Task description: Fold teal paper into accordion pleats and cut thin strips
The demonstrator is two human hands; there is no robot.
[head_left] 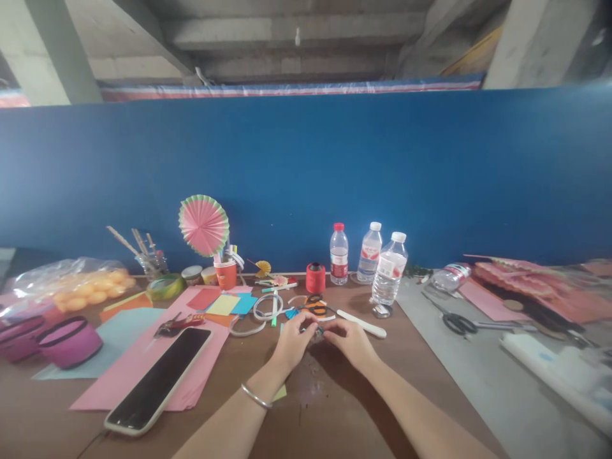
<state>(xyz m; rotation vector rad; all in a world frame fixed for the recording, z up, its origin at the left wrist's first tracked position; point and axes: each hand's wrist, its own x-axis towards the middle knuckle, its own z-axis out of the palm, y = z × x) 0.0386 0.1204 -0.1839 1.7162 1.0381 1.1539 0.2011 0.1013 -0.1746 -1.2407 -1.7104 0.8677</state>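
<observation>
My left hand (295, 341), with a silver bangle (256, 396) at its wrist, is pinched closed over the brown table (315, 408). Facing it, my right hand (350, 342) is closed too, its fingertips near those of the left. Between them is something small and dark bluish, too small to make out. Just beyond the hands lie orange-handled scissors (315, 305) and a small blue folded paper (291, 313). A white strip-like tool (362, 324) rests past my right hand. Farther back stands a red spool (315, 278).
At left, a phone (160, 381) lies on pink paper (102, 390), near coloured squares (222, 305). A paper fan (204, 225) stands in an orange cup (226, 275). Bottles (389, 277) stand at back right. Black scissors (459, 323) lie on the grey surface (430, 331).
</observation>
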